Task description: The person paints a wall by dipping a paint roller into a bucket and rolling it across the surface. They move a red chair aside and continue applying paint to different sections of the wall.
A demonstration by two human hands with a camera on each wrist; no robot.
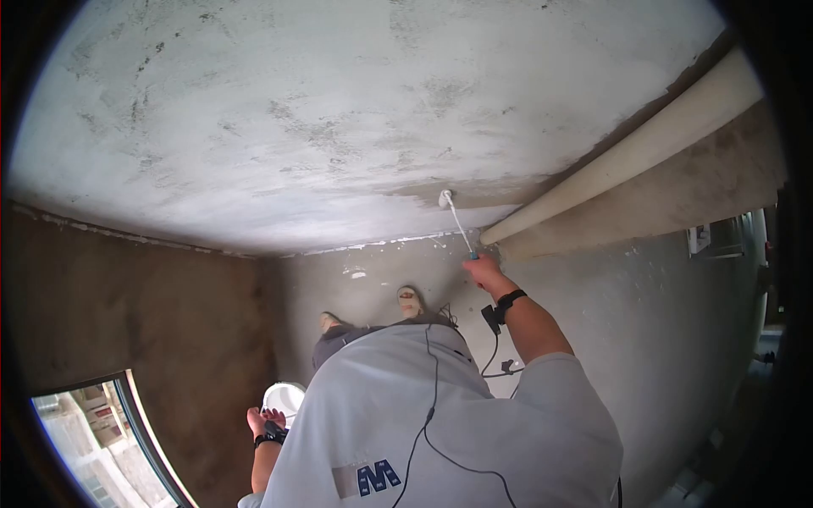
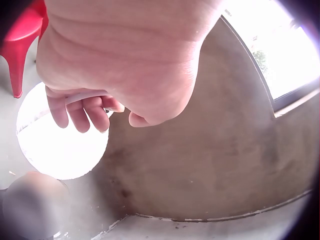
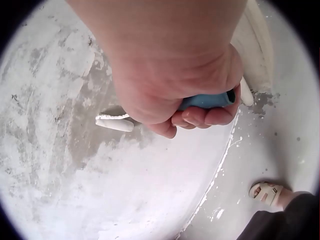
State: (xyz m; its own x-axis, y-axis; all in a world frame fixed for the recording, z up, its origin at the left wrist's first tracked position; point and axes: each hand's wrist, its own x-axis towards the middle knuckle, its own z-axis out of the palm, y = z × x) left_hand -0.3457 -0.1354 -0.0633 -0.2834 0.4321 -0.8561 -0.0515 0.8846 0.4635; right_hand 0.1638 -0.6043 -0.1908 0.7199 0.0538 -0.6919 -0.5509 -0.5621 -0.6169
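Note:
My right hand (image 1: pixel 484 269) grips the blue handle (image 3: pixel 207 101) of a small paint roller. Its white roller head (image 1: pixel 445 198) lies against the lower part of the wall, on a bare grey patch beside white paint. On the other side, my left hand (image 2: pixel 120 65) holds a white bucket (image 2: pixel 62 145) by its thin handle, which runs across the curled fingers. The bucket (image 1: pixel 284 398) hangs beside my body above the floor, its inside washed out by glare.
The wall (image 1: pixel 339 110) is patchily coated white. A thick pale pipe (image 1: pixel 627 169) stands in the right corner. Low left is a window (image 1: pixel 110 440) in a brown wall. A red stool (image 2: pixel 20 45) is behind the bucket. My sandalled foot (image 1: pixel 410 301) stands near the wall; cables hang from my shirt.

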